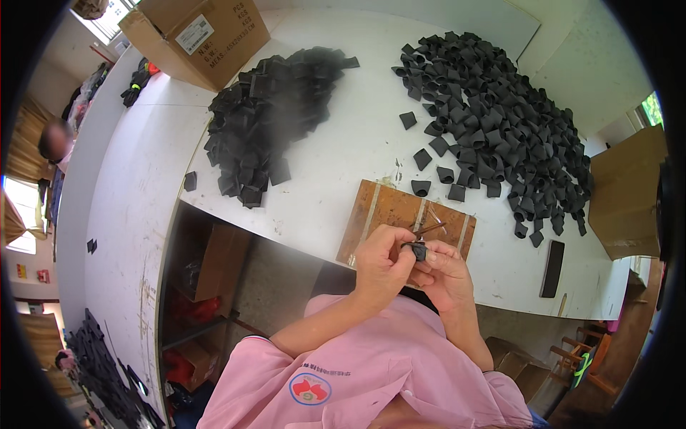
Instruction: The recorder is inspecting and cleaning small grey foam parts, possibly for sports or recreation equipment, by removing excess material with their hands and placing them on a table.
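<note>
Both my hands meet over the near edge of a brown wooden board [382, 204] on the white table. My left hand [382, 264] is closed, its thumb and fingers pinching a small black fabric-like piece [419, 251]. From the other side my right hand [446, 273] grips the same piece. A thin brown stick [430, 229] shows just beyond the fingertips; whether a hand touches it I cannot tell. Past the board, at the right, spreads a large heap of black tube-like pieces [493, 121]. Flatter black pieces [268, 107] are piled at the left.
Cardboard boxes stand at the back left [193, 43] and far right [625, 193]. A black phone-like slab [552, 269] lies near the table's right front edge. Below the left side is an open shelf [207, 264] with boxes. Another person [56, 143] is at the far left.
</note>
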Available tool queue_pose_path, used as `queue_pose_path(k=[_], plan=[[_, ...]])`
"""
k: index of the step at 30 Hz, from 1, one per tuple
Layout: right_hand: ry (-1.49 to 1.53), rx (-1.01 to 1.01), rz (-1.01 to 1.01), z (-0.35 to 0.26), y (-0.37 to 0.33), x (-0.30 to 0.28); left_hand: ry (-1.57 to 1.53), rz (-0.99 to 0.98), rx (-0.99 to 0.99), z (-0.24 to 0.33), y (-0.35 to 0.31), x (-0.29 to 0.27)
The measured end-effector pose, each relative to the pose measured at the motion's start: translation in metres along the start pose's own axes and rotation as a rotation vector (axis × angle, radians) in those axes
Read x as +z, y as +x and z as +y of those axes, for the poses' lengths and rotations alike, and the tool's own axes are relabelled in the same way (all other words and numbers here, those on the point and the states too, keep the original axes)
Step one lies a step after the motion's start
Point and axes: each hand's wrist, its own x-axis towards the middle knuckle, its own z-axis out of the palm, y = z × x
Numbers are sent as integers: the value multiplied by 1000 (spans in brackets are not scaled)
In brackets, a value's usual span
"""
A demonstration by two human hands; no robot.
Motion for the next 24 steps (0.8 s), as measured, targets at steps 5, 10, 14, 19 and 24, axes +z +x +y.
queue_pose_path(k=[5,10,14,19,24], plan=[[-54,34,8,-14,-4,16,-334,-50,-314,22,7,-2],[-467,-176,-137,-49,12,40,-1285,-407,-653,49,29,-22],[-333,-38,-73,-40,27,19,-1192,-355,-615,19,39,-20],[-400,-129,-87,-43,14,27,-1195,-410,-456,25,31,-15],[-488,-172,-165,-47,30,19,-1018,-321,-370,39,43,-9]])
